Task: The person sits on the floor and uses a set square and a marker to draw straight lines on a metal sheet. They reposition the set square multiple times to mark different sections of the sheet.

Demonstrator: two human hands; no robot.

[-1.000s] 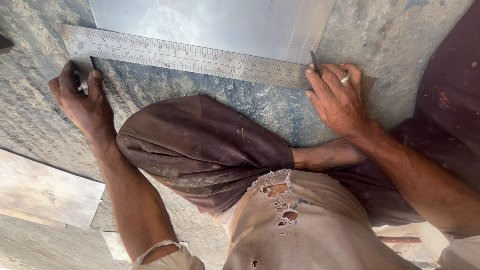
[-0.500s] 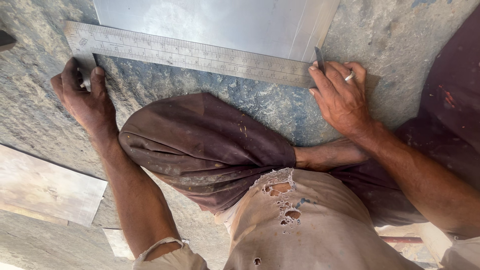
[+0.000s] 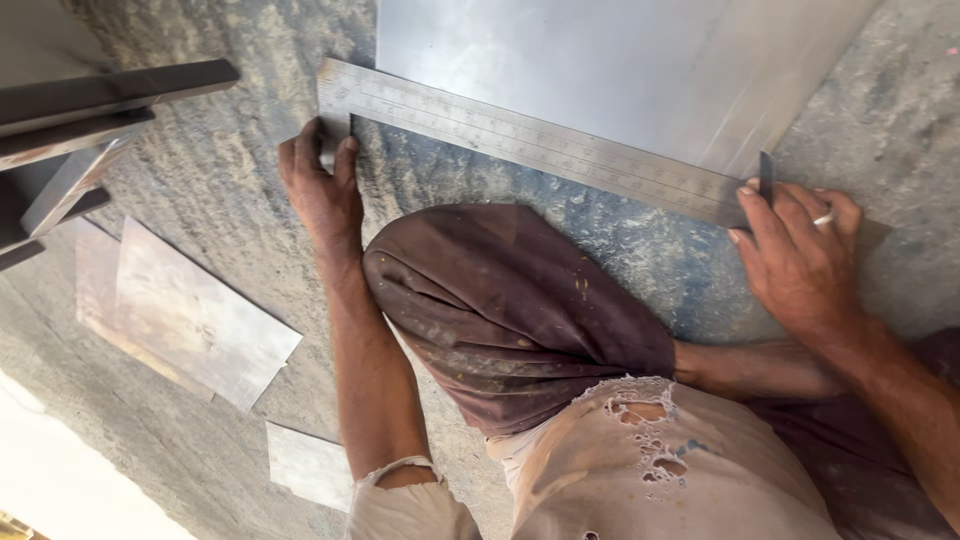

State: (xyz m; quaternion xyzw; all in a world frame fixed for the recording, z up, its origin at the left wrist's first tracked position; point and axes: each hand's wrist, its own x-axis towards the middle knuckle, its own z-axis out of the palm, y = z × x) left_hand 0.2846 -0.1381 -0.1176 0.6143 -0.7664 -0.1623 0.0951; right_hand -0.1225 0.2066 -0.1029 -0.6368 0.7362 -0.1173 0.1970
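Steel ruler (image 3: 540, 145) spans your hands: left hand (image 3: 322, 195) pinches its near end, right hand (image 3: 800, 255) grips a scriber (image 3: 766, 178) at the far end.

The view has swung toward nine o'clock: dark metal bars (image 3: 90, 110) and loose metal offcuts (image 3: 190, 320) now show at the nine o'clock side. The left hand (image 3: 322, 190), ruler (image 3: 530, 140) and right hand (image 3: 800, 260) sit further toward three o'clock in view.
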